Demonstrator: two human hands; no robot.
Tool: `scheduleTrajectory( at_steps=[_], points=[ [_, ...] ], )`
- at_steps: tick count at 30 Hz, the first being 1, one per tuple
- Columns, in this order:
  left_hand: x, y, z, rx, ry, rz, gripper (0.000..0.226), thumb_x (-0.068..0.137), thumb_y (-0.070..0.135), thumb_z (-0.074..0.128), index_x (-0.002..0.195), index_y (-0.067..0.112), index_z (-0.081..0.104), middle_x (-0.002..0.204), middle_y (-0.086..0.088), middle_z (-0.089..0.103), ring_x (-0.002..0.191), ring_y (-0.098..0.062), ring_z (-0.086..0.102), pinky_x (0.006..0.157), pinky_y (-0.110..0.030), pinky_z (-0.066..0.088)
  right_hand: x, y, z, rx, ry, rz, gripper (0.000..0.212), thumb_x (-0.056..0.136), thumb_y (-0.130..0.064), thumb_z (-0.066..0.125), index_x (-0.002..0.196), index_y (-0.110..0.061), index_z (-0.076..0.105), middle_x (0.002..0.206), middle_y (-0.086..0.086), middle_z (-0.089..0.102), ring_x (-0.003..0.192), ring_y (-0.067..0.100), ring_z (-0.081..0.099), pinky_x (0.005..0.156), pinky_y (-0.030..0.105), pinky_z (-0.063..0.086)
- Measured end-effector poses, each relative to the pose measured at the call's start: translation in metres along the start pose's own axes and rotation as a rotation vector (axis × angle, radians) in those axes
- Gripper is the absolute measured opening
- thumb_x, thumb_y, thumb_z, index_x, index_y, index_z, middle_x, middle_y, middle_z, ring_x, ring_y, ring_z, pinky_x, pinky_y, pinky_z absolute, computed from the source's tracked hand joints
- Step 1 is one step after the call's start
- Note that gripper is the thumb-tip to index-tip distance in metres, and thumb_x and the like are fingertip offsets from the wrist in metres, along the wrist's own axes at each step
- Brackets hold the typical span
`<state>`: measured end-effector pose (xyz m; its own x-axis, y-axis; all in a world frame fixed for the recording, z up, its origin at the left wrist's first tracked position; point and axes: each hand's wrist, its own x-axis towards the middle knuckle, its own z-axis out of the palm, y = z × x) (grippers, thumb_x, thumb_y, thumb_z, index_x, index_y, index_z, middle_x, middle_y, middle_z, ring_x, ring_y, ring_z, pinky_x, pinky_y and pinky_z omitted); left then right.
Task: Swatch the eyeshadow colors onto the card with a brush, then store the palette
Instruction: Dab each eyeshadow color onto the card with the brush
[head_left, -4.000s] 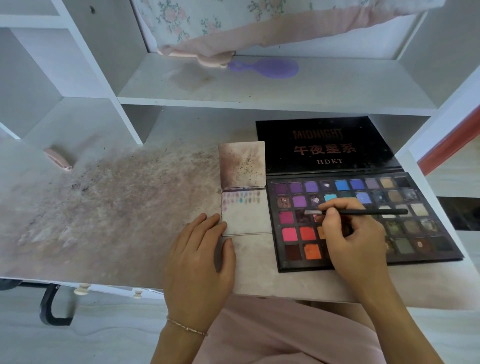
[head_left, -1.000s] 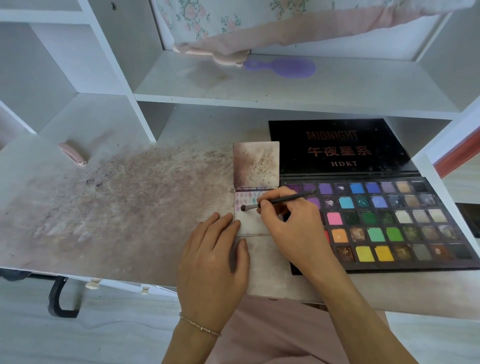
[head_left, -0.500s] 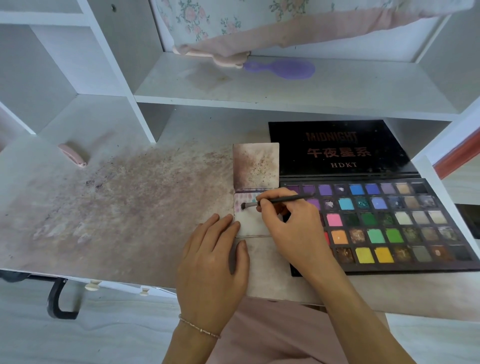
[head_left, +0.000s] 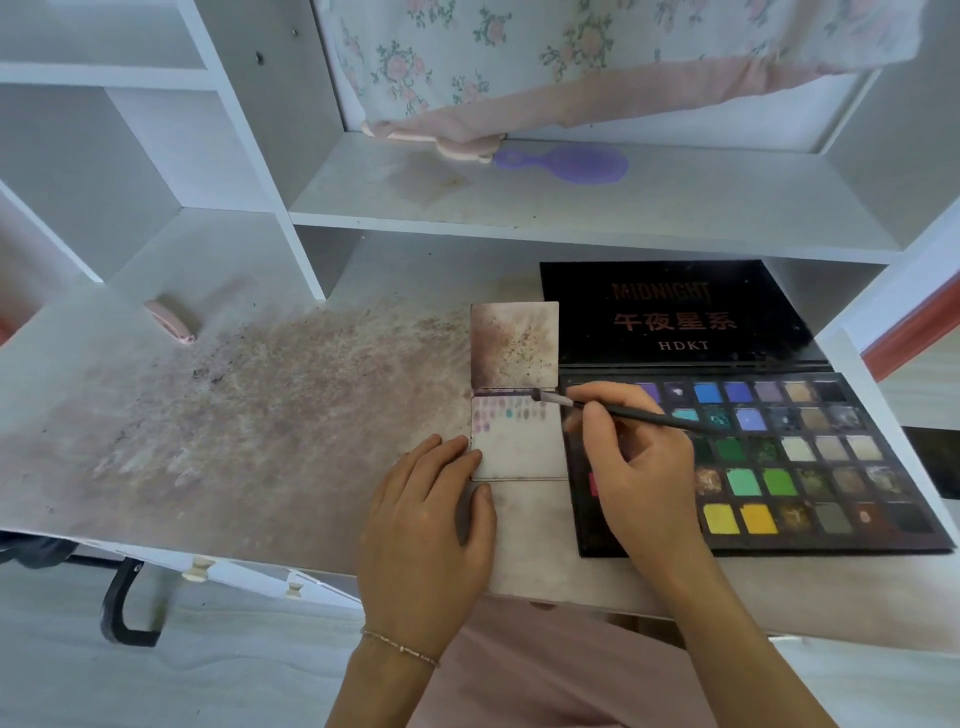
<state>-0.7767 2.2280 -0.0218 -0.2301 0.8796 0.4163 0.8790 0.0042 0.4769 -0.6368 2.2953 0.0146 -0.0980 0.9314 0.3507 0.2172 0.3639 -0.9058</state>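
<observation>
Brush at the top edge of the card, beside the open palette.

The right hand (head_left: 636, 467) pinches the brush (head_left: 618, 413), its tip at the card's (head_left: 519, 452) upper right corner, above the colour dabs. The left hand (head_left: 426, 519) lies flat with straight fingers, pressing the card's lower left corner onto the stained desk (head_left: 234, 415). The palette (head_left: 810, 467) lies open just right of the card.

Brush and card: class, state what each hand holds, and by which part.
The right hand pinches the brush on its handle near the metal ferrule. The left hand holds nothing; its straight fingers press the card at its lower left edge.
</observation>
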Motion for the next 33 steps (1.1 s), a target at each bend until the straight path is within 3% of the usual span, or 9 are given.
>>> scheduleTrajectory(
  at_steps=[7, 11, 16, 22, 28, 33],
  points=[
    [0.0, 0.0, 0.002, 0.0, 0.013, 0.007, 0.037, 0.083, 0.032, 0.044, 0.099, 0.01, 0.07, 0.107, -0.003, 0.068, 0.105, -0.022, 0.062, 0.093, -0.036, 0.046, -0.012, 0.01, -0.058, -0.171, 0.117, -0.121, 0.016, 0.087, -0.024, 0.041, 0.086, -0.035, 0.053, 0.079, -0.01, 0.058, 0.069, 0.006, 0.054, 0.058, 0.01, 0.042],
    [0.001, 0.0, 0.003, 0.024, 0.019, 0.007, 0.038, 0.084, 0.032, 0.043, 0.1, 0.01, 0.07, 0.107, -0.004, 0.068, 0.105, -0.023, 0.062, 0.092, -0.036, 0.047, -0.02, 0.022, -0.081, -0.204, 0.15, -0.042, 0.024, 0.084, -0.015, 0.048, 0.086, -0.038, 0.051, 0.078, -0.018, 0.06, 0.074, -0.003, 0.058, 0.062, 0.006, 0.045],
    [0.0, 0.0, 0.005, 0.014, 0.033, 0.009, 0.038, 0.084, 0.031, 0.043, 0.1, 0.008, 0.069, 0.108, -0.005, 0.067, 0.105, -0.026, 0.061, 0.091, -0.04, 0.048, -0.021, 0.028, -0.083, -0.247, 0.143, -0.029, 0.024, 0.081, -0.011, 0.05, 0.08, -0.035, 0.051, 0.077, -0.016, 0.057, 0.076, 0.0, 0.058, 0.064, 0.005, 0.044],
    [0.0, 0.001, 0.005, 0.034, 0.052, 0.013, 0.036, 0.084, 0.03, 0.044, 0.099, 0.009, 0.069, 0.107, -0.005, 0.067, 0.104, -0.025, 0.061, 0.088, -0.039, 0.049, -0.02, 0.028, -0.082, -0.261, 0.083, -0.001, 0.021, 0.081, -0.017, 0.051, 0.079, -0.037, 0.051, 0.076, -0.013, 0.06, 0.076, 0.006, 0.059, 0.065, 0.013, 0.047],
    [0.0, 0.0, 0.006, 0.037, 0.045, 0.011, 0.036, 0.084, 0.031, 0.044, 0.099, 0.01, 0.069, 0.108, -0.004, 0.067, 0.105, -0.024, 0.061, 0.089, -0.039, 0.049, -0.02, 0.029, -0.083, -0.293, 0.089, 0.04, 0.009, 0.078, -0.019, 0.05, 0.075, -0.026, 0.054, 0.07, -0.009, 0.058, 0.072, 0.006, 0.056, 0.059, 0.013, 0.045],
    [0.001, 0.001, 0.005, 0.037, 0.047, 0.011, 0.037, 0.083, 0.031, 0.043, 0.098, 0.01, 0.069, 0.107, -0.005, 0.068, 0.104, -0.025, 0.061, 0.089, -0.037, 0.047, -0.021, 0.026, -0.084, -0.274, 0.081, 0.025, 0.021, 0.082, -0.016, 0.052, 0.077, -0.035, 0.051, 0.075, -0.009, 0.06, 0.076, 0.005, 0.057, 0.065, 0.012, 0.046]
  ],
)
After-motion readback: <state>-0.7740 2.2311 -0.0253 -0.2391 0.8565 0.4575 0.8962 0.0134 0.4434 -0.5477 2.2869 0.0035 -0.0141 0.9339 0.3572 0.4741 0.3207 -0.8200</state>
